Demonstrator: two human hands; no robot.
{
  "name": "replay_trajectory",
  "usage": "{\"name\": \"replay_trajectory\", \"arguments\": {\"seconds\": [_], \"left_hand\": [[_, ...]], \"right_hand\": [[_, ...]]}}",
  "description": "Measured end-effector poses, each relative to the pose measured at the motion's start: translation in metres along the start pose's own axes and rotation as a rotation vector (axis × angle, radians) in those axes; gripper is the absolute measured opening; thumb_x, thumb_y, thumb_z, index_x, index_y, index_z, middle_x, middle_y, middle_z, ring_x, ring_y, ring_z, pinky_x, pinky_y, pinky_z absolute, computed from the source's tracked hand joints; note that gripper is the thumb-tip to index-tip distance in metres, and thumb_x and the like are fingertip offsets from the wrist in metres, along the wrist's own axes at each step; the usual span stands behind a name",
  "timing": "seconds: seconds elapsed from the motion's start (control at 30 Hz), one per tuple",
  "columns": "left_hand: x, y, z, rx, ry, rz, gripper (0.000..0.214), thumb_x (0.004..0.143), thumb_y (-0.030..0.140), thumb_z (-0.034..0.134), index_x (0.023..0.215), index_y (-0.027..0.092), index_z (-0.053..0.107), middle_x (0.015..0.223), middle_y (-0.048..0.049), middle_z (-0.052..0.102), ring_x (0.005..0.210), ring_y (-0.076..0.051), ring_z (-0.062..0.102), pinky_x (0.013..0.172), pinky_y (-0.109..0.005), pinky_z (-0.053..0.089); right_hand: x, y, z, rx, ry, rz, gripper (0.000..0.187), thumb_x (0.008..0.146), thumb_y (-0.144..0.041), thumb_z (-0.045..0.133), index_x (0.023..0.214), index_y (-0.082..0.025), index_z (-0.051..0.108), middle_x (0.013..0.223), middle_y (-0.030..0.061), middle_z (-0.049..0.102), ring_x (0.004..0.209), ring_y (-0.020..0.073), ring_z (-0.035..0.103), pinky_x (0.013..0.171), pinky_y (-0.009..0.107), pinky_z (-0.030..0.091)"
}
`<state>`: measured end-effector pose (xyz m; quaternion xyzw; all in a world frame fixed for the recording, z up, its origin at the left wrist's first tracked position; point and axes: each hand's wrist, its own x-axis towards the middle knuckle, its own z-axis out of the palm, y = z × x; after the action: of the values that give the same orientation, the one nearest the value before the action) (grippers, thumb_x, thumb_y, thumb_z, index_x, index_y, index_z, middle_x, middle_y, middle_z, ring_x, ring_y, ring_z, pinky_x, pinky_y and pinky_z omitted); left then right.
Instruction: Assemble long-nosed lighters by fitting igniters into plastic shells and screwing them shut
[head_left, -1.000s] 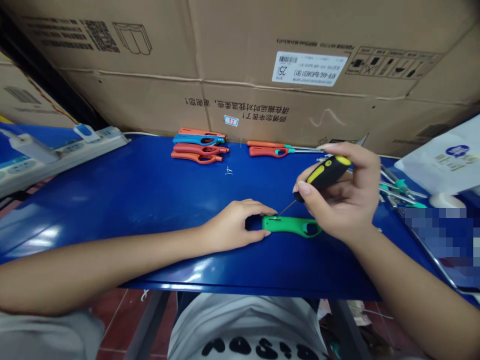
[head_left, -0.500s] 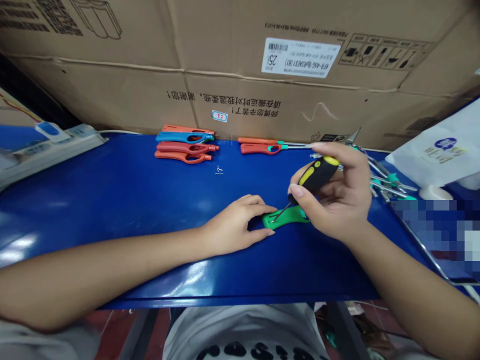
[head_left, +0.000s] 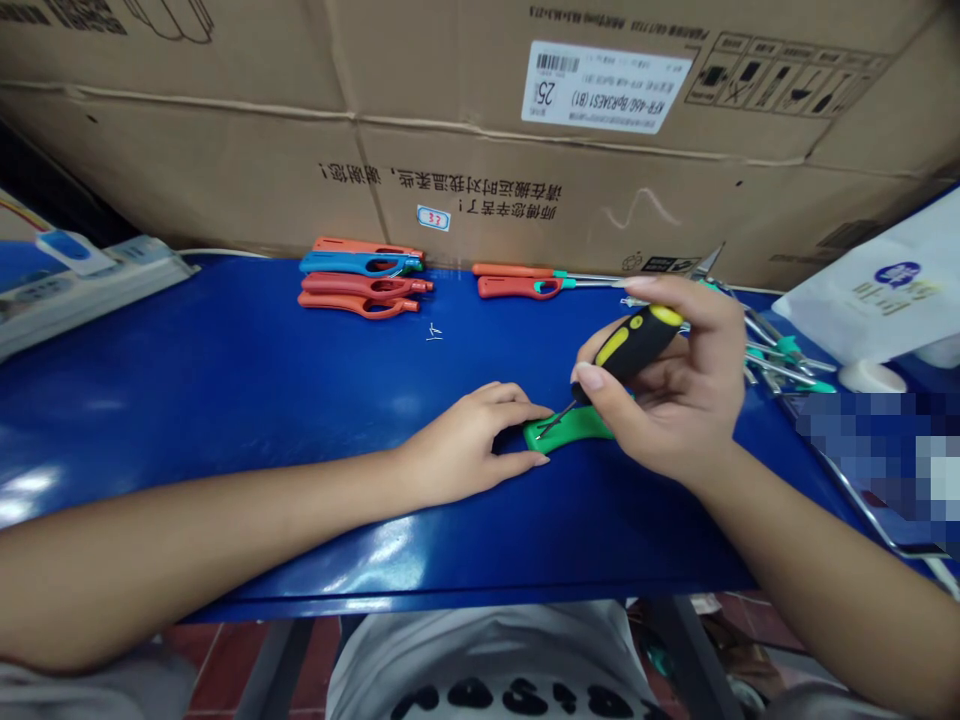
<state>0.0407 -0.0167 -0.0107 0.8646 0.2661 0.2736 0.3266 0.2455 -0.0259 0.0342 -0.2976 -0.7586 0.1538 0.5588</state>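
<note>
A green lighter handle (head_left: 576, 425) lies flat on the blue table in front of me. My left hand (head_left: 465, 438) pinches its left end between thumb and forefinger, holding it against the tabletop. In my right hand (head_left: 686, 390) is a black and yellow screwdriver (head_left: 637, 348), tilted, with its thin shaft pointing down to the left. The screwdriver's tip meets the handle near its left end; whether a screw sits there is too small to tell. My right hand hides the handle's right end.
Orange, red and blue lighter handles (head_left: 360, 285) lie at the back, left of two lighters with metal tubes (head_left: 521, 285). Several metal tubes (head_left: 780, 360) are piled at right near a white bag (head_left: 870, 285). A cardboard box (head_left: 450, 140) walls the back; a power strip (head_left: 97, 290) sits left.
My view has tilted slightly, so the box and table items sit a little higher. Both hands keep their holds, and the screwdriver's tip stays on the green handle.
</note>
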Motion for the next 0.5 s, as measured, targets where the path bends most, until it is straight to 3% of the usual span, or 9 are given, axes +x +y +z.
{"name": "replay_trajectory", "arguments": {"seconds": [0.23, 0.5], "left_hand": [[0.0005, -0.0002, -0.0006, 0.006, -0.006, -0.011, 0.04, 0.09, 0.028, 0.075, 0.127, 0.017, 0.067, 0.109, -0.0076, 0.067, 0.106, -0.022, 0.064, 0.099, -0.037, 0.051], [0.0004, 0.0016, -0.0016, 0.012, -0.024, -0.015, 0.038, 0.091, 0.027, 0.074, 0.126, 0.016, 0.068, 0.109, -0.0079, 0.067, 0.105, -0.022, 0.063, 0.098, -0.038, 0.052]], "right_hand": [[-0.002, 0.0012, 0.0003, -0.006, -0.019, -0.008, 0.057, 0.087, -0.017, 0.073, 0.136, -0.035, 0.052, 0.121, 0.0068, 0.064, 0.073, 0.0166, 0.07, 0.047, 0.026, 0.058], [-0.0041, 0.0031, 0.0008, 0.005, -0.036, -0.039, 0.062, 0.085, -0.016, 0.074, 0.14, -0.034, 0.051, 0.127, 0.0075, 0.065, 0.073, 0.0171, 0.071, 0.046, 0.026, 0.058]]}}
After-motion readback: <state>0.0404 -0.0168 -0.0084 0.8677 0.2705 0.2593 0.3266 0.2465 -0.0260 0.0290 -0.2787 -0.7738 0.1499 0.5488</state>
